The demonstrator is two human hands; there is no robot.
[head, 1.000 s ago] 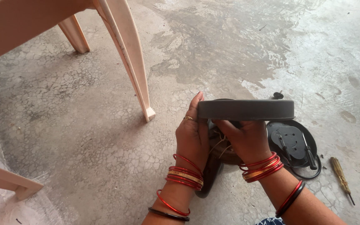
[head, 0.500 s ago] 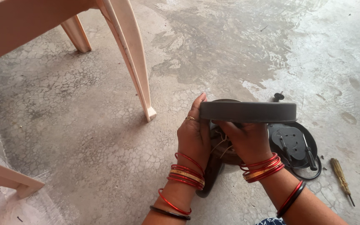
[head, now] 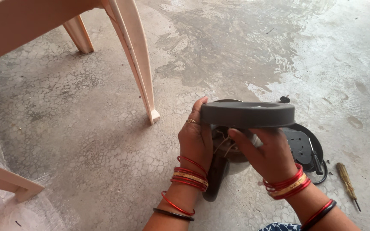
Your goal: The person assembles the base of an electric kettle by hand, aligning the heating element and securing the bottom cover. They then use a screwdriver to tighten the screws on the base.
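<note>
Holding dark round pan [head: 247,114], both hands, left hand [head: 197,143], right hand [head: 267,155]

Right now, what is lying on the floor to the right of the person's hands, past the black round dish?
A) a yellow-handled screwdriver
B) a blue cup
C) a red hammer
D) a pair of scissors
A: a slim screwdriver with a yellowish handle lies on the concrete floor, just right of the black round dish and beyond the right hand.
</note>
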